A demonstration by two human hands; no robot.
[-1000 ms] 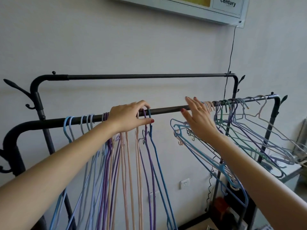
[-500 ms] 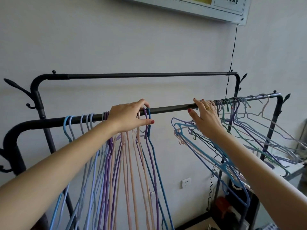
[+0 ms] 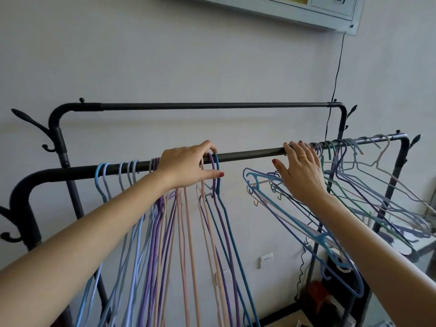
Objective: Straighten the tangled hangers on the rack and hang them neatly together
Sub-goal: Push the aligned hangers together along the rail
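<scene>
Along the rail (image 3: 247,155), the left hand (image 3: 188,167) pinches gathered hanger hooks (image 3: 213,159) steady while the right hand (image 3: 300,171), fingers spread, reaches the tangled hangers (image 3: 354,185), holding nothing.

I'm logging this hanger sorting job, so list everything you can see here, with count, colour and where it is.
Clothes rack: one, black metal, two rails, against the wall.
Straightened hangers: many, too overlapped to count; blue, purple, pink; hanging straight down on the left of the front rail.
Tangled hangers: many, uncountable; blue, purple, green, pale pink; splayed at angles on the right of the front rail.
Wall socket: one, white, low on the wall.
Cable: one, black, running down the wall from the sign.
Sign: one, white-framed, top of the wall, partly cut off.
Left hand: on the front rail at the straightened hooks.
Right hand: fingers on the rail beside the tangled group, wearing a gold ring.
</scene>
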